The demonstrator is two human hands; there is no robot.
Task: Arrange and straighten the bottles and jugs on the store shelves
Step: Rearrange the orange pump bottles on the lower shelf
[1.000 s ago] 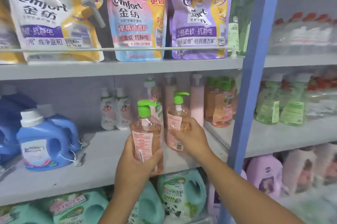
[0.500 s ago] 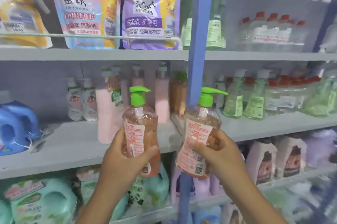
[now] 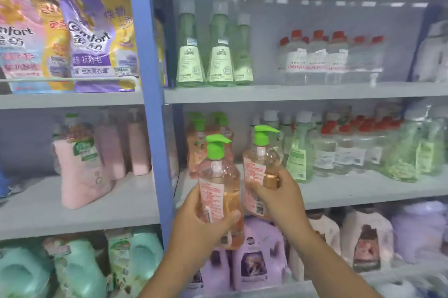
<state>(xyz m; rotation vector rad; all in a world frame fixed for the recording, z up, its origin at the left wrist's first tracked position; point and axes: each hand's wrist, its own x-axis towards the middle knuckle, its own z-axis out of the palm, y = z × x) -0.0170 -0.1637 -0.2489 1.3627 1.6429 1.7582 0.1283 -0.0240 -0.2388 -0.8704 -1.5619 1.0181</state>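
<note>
My left hand grips an orange pump bottle with a green pump, held upright in front of the blue shelf post. My right hand grips a second orange pump bottle, just to the right of the first and slightly higher. Both bottles hang in the air before the middle shelf of the right bay. More orange pump bottles of the same kind stand at that shelf's left end, behind the two I hold.
Green bottles and red-capped clear bottles fill the middle shelf to the right. Tall green bottles stand on the upper shelf. Pink bottles occupy the left bay; purple jugs and teal jugs sit below.
Both hands have carried their bottles rightward, past the blue post, from the left bay to the front of the right bay. The view has turned right with them.
</note>
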